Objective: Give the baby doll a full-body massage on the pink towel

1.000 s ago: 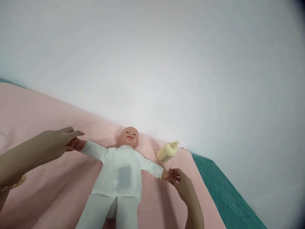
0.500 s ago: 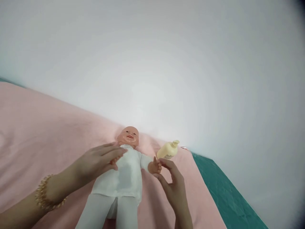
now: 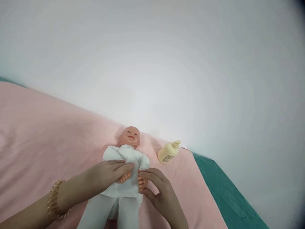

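A baby doll (image 3: 130,152) in white clothes lies on its back on a pink blanket (image 3: 59,127). My left hand (image 3: 109,173) wraps over one of the doll's arms, whose small fingers poke out below my thumb, above its chest. On the other side, my right hand (image 3: 158,189) pinches the doll's other hand (image 3: 142,183) between thumb and fingers, beside its belly. A beaded bracelet (image 3: 56,200) circles my left wrist. The doll's legs run down past the bottom edge of the view.
A pale yellow pump bottle (image 3: 168,152) stands on the blanket to the right of the doll. Green cloth (image 3: 228,187) shows beyond the blanket's right edge. A plain white wall (image 3: 152,63) rises behind.
Both doll arms have come inward and down, toward the belly, moved by my hands. The right arm was stretched out sideways before. The bottle has stayed in place.
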A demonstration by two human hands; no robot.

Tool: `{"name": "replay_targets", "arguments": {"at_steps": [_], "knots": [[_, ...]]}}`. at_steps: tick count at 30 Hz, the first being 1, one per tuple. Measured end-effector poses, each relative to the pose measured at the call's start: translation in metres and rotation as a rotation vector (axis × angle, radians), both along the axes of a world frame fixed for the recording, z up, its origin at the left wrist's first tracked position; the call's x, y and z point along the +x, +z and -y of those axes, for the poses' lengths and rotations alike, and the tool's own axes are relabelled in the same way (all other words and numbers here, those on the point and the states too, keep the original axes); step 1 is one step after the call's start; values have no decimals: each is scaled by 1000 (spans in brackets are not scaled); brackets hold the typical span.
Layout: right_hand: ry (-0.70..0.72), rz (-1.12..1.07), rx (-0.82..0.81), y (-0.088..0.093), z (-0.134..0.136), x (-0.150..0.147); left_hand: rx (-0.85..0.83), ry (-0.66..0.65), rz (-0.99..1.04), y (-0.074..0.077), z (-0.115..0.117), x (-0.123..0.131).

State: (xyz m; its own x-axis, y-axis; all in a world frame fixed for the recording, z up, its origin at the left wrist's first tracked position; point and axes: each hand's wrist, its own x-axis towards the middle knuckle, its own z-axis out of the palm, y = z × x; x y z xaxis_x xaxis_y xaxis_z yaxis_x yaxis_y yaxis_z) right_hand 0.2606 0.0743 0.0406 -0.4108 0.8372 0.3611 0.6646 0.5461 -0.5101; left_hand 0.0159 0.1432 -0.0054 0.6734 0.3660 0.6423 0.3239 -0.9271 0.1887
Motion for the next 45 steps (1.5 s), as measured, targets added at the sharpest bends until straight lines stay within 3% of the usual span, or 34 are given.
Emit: {"name": "replay_targets", "arguments": {"at_steps": [7, 12, 19, 25, 40, 45], "knots": [[-2, 33, -36, 3, 1, -4, 278, 11, 89, 14, -2, 1], [-21, 58, -84, 3, 1, -5, 216, -12, 84, 15, -4, 0], [17, 60, -24, 1, 1, -12, 138, 28, 79, 10, -4, 1], [9, 75, -45, 2, 1, -20, -58, 32, 51, 17, 0, 4], [-7, 72, 5, 0, 0, -14, -78, 41, 21, 19, 0, 0], [-108, 79, -50, 6, 2, -3, 102, 87, -20, 28, 0, -6]]}}
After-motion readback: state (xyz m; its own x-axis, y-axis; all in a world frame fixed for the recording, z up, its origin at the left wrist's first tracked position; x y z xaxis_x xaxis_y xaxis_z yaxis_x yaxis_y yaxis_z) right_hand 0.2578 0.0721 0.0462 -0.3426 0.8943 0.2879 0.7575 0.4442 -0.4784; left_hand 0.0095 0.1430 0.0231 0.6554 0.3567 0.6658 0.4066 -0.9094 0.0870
